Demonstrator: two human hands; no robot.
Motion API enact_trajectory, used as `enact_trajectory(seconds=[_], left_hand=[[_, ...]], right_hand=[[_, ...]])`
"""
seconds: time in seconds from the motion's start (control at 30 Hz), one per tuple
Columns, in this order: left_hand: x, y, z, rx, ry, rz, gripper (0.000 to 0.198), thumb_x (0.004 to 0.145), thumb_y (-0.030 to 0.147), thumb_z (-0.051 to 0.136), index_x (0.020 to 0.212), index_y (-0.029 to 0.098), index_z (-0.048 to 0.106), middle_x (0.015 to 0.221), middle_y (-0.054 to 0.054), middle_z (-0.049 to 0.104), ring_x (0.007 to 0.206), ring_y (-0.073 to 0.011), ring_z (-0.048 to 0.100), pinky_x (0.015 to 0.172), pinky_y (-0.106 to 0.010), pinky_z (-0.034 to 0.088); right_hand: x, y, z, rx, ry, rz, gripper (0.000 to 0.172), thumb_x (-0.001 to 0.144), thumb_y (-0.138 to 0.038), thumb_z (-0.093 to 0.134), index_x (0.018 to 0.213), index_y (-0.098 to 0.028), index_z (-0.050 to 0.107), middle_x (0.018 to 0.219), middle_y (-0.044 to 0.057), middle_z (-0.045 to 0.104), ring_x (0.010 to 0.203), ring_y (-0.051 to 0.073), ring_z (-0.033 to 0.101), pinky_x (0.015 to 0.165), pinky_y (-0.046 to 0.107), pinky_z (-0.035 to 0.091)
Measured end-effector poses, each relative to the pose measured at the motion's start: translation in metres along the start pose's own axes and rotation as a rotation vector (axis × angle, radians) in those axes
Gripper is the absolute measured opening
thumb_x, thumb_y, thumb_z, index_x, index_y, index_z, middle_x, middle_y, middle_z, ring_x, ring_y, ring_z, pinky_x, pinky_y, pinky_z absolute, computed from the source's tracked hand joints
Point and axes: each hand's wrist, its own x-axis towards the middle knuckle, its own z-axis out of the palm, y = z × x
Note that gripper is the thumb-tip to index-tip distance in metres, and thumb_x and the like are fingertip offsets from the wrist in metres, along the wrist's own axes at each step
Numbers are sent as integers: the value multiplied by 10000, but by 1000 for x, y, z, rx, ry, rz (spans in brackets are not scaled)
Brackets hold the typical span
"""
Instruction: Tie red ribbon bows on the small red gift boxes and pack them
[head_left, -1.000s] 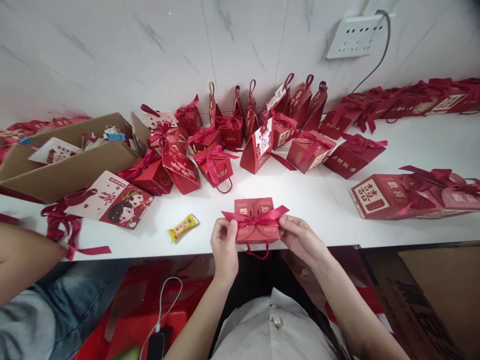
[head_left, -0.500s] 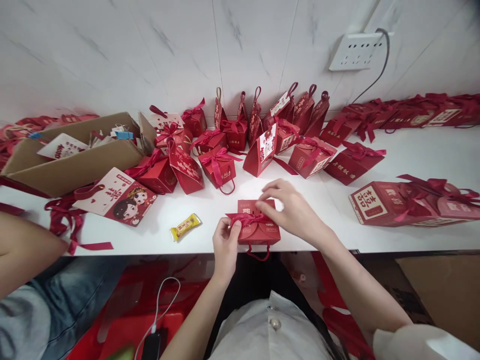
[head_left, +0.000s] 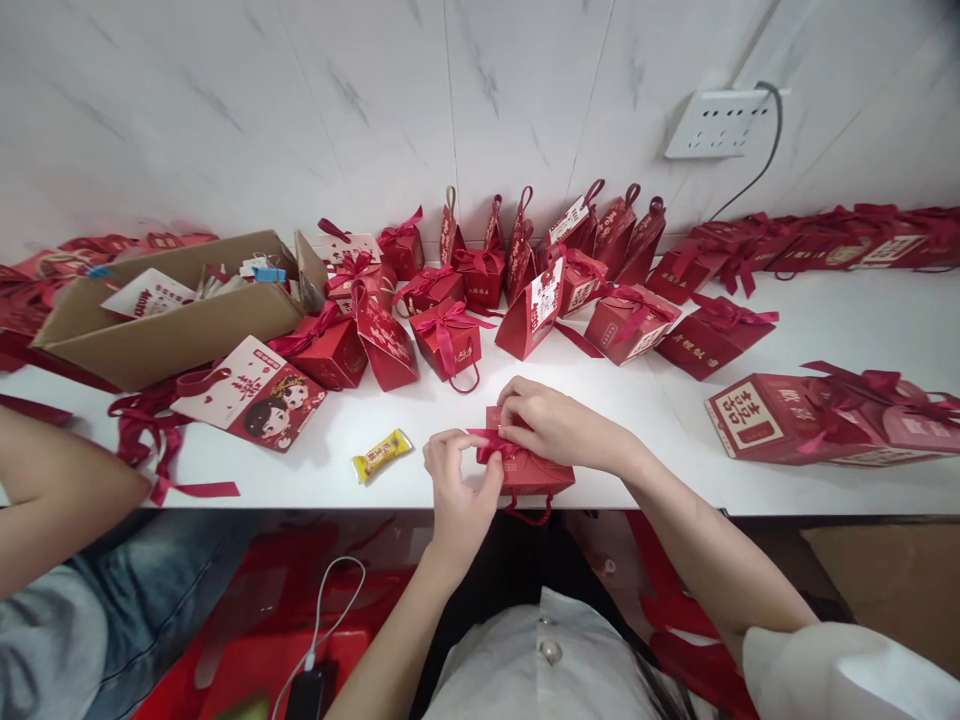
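A small red gift box (head_left: 536, 475) with a cord handle sits at the near edge of the white table (head_left: 660, 420). A dark red ribbon (head_left: 487, 445) lies across its top. My left hand (head_left: 457, 485) pinches the ribbon at the box's left side, fingers closed. My right hand (head_left: 551, 425) rests on top of the box, its fingers curled and pinching the same ribbon near the middle. Both hands touch over the box top, hiding the knot.
Several finished red boxes with bows (head_left: 450, 335) stand behind, along the marble wall. A yellow candy (head_left: 382, 455) lies left of my hands. A cardboard box (head_left: 165, 310) and a printed flat card (head_left: 251, 395) sit left. Another person's arm (head_left: 60, 500) is at far left. Flat boxes (head_left: 810, 420) lie right.
The ribbon, stretched wide between both hands a second ago, is now gathered over the box. My right hand has come across onto the box top and met the left.
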Motion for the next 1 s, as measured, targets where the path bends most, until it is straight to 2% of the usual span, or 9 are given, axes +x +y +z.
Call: enact_trajectory(seconds=[0.1, 0.27, 0.4, 0.57, 0.73, 0.77, 0.9, 0.93, 1.0], left_hand=[[5, 4, -5, 118, -30, 161, 201, 790, 159, 561, 980, 224, 566, 977, -61, 520, 982, -222, 493, 897, -389, 372], [12, 10, -10, 247, -256, 313, 335, 801, 60, 472, 1033, 251, 621, 1075, -60, 574, 1034, -224, 483, 899, -383, 330], [15, 9, -11, 271, -348, 327, 405, 790, 39, 449, 1080, 262, 622, 1105, -54, 601, 1042, -226, 489, 890, -390, 308], [16, 9, -11, 276, -363, 338, 414, 793, 39, 440, 1088, 263, 624, 1100, -44, 625, 1029, -222, 495, 873, -390, 288], [17, 12, -12, 259, -394, 325, 418, 811, 38, 417, 1110, 254, 613, 1150, -33, 621, 1060, -212, 493, 877, -389, 271], [17, 13, -12, 250, -401, 323, 421, 811, 33, 413, 1112, 250, 611, 1152, -31, 621, 1065, -208, 493, 878, -387, 269], [19, 14, -11, 233, -418, 342, 448, 787, 10, 406, 1116, 239, 605, 1148, -29, 622, 1076, -206, 492, 879, -384, 265], [19, 14, -10, 233, -420, 348, 453, 780, 6, 404, 1115, 237, 604, 1147, -31, 622, 1076, -207, 493, 879, -384, 266], [20, 13, -9, 232, -421, 355, 458, 775, 3, 398, 1114, 233, 603, 1144, -36, 621, 1076, -209, 494, 881, -385, 269]], right_hand=[[2, 0, 1, -39, 29, 17, 174, 891, -169, 466, 799, -143, 611, 919, 78, 573, 787, 167, 579, 732, 292, 440], [6, 5, 5, 9, 105, 121, 164, 886, -204, 467, 812, -149, 602, 867, 58, 591, 708, 153, 569, 665, 273, 414], [10, 8, 6, 40, 130, 158, 184, 863, -196, 464, 755, -156, 608, 837, 55, 620, 711, 157, 578, 670, 275, 403], [15, 12, 4, 193, 243, 237, 175, 851, -227, 483, 750, -161, 610, 826, 46, 661, 710, 149, 593, 672, 264, 410], [-23, 20, -1, 322, 470, 400, 258, 856, -416, 502, 815, -184, 607, 828, 33, 674, 753, 162, 600, 667, 259, 417], [-35, 20, 0, 314, 447, 440, 281, 853, -444, 496, 804, -189, 605, 798, 28, 667, 722, 161, 590, 647, 261, 411], [-72, 18, 6, 364, 172, 506, 328, 825, -488, 517, 687, -199, 591, 601, -11, 580, 560, 141, 495, 553, 263, 366], [-76, 18, 8, 390, 158, 497, 319, 818, -474, 530, 668, -198, 584, 587, -16, 563, 556, 136, 479, 552, 261, 364], [-76, 19, 9, 432, 221, 473, 293, 814, -441, 539, 662, -193, 575, 602, -17, 555, 577, 131, 467, 572, 261, 369]])
